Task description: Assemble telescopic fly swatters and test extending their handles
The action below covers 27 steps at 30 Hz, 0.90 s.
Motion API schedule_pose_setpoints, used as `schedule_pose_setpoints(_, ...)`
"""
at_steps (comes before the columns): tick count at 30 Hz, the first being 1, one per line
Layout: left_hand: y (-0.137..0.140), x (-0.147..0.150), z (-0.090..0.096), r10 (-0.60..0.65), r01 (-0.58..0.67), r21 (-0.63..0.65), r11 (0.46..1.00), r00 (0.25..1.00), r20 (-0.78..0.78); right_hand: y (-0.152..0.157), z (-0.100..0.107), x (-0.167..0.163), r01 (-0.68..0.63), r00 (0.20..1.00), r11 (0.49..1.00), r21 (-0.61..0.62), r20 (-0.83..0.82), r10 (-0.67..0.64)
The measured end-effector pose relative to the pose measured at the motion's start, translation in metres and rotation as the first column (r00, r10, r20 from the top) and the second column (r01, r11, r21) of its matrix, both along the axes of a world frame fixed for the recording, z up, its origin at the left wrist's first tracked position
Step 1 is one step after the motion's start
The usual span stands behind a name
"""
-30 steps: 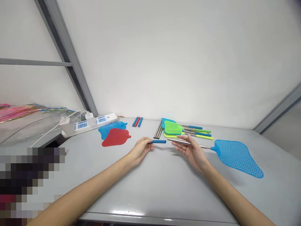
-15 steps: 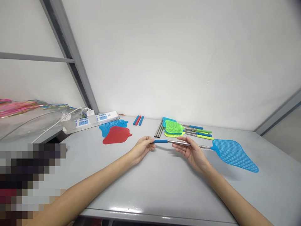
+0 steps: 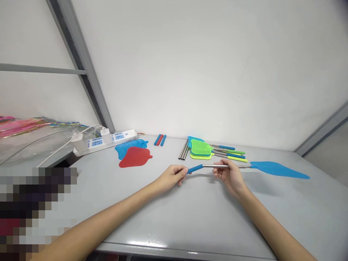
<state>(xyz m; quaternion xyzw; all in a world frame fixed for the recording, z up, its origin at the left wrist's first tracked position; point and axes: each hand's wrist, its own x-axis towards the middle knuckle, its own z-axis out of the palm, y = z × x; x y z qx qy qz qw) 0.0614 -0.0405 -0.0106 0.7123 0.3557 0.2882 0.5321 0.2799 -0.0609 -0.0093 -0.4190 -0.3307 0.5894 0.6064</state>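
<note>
A blue fly swatter (image 3: 276,169) with a metal rod is held level above the table between both hands. My left hand (image 3: 175,175) pinches the end of its blue handle grip (image 3: 195,168), which bends slightly at an angle to the rod. My right hand (image 3: 228,174) is closed around the metal rod (image 3: 209,166) near its middle. The blue swatter head points right and is seen nearly edge-on. Behind the hands lies a pile of swatters with a green head (image 3: 200,147) on top and blue, green and yellow grips pointing right.
On the grey table (image 3: 174,217) lie metal tubes (image 3: 183,150), loose blue and red grips (image 3: 160,140), a red swatter head (image 3: 134,157) and a blue swatter head (image 3: 125,146). A power strip (image 3: 119,137) with cables stands back left, by a wall.
Both hands have shifted right with the swatter. Its head has turned from showing its face to nearly edge-on. The grip now tilts against the rod, and my right fingers have closed more.
</note>
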Motion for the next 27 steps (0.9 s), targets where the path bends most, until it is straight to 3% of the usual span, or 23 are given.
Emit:
schedule_pose_setpoints(5,-0.004,0.001,0.002,0.002,0.005,0.089,0.996,0.997,-0.075,0.001,-0.003,-0.001,0.024,0.999,1.000,0.013,0.035,-0.025)
schedule_pose_setpoints(11,-0.010,0.005,0.001,-0.093,0.101,0.070,0.992,0.989,-0.113,-0.004,-0.005,-0.011,-0.068,0.988,0.998,-0.012,0.140,0.069)
schedule_pose_setpoints(17,-0.012,0.006,0.005,-0.093,0.110,0.106,0.988,0.984,-0.151,-0.007,-0.001,-0.016,-0.074,0.971,0.997,-0.027,0.224,0.078)
schedule_pose_setpoints(22,-0.014,0.007,0.007,-0.100,0.122,0.176,0.977,0.987,-0.130,-0.006,-0.002,-0.015,-0.094,0.960,0.996,-0.011,0.265,0.093)
schedule_pose_setpoints(27,-0.012,0.007,0.006,-0.101,0.120,0.164,0.979,0.988,-0.119,-0.005,-0.005,-0.013,-0.103,0.960,0.995,0.015,0.262,0.095)
